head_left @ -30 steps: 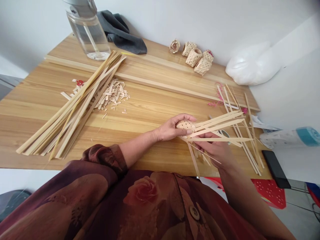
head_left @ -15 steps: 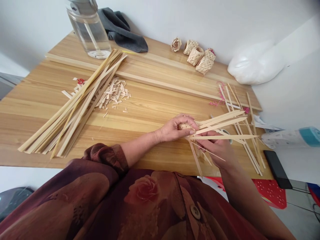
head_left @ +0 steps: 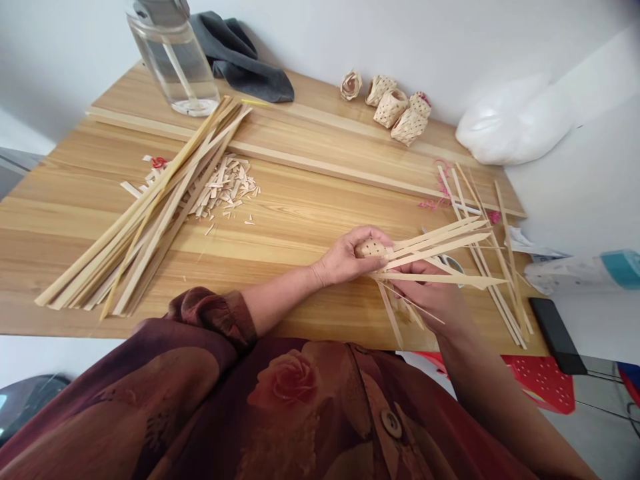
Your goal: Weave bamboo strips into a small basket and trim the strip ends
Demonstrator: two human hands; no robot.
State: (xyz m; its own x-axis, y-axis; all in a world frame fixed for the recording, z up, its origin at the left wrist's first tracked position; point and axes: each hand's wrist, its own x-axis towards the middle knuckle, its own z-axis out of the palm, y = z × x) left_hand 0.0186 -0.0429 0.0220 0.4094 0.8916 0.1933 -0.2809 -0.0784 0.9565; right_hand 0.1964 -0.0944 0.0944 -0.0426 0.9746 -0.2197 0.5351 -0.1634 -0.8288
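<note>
My left hand [head_left: 356,253] is closed around a small woven basket [head_left: 373,248] made of pale flat strips, thumb toward me and fingers over its far side. Long loose strips [head_left: 440,255] fan out from the weave to the right, and a few shorter ends hang toward the table's front edge. Under the fan, my right hand [head_left: 425,287] is closed at the base of the strips, beside the basket. Its fingertips are partly hidden by the strips, so which strip they pinch is unclear.
A bundle of long strips [head_left: 165,207] lies at the left over a heap of cut scraps [head_left: 230,187]. At the back stand a water bottle [head_left: 175,67], a dark cloth [head_left: 240,60] and several small woven baskets [head_left: 393,107]. More strips [head_left: 493,267] and a phone [head_left: 557,335] are at the right.
The lowest long strip's tip has shifted slightly left and now looks bent. Both hands keep nearly the same place and grip; the view has moved a little.
</note>
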